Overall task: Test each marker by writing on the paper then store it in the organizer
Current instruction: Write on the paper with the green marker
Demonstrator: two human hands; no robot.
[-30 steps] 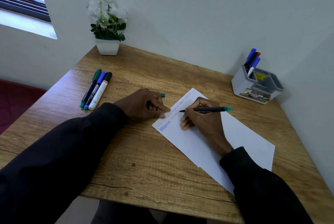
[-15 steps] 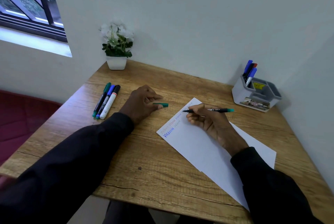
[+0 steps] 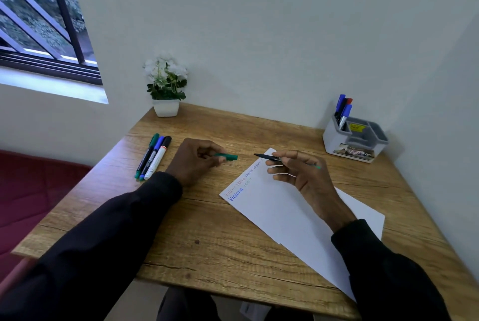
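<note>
Right hand (image 3: 303,175) raised over paper (image 3: 272,206) corner (marker (image 3: 267,157) pinched), cap (image 3: 229,157) apart

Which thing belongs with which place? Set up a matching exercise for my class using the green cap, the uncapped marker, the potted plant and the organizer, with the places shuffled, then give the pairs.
Things
1. green cap
2. uncapped marker
3. potted plant
4. organizer

Places
A. back right of the table, with markers standing in it
B. held in the right hand
C. pinched in the left hand
D. back left corner of the table, against the wall

Pairs: 1-C, 2-B, 3-D, 4-A
</note>
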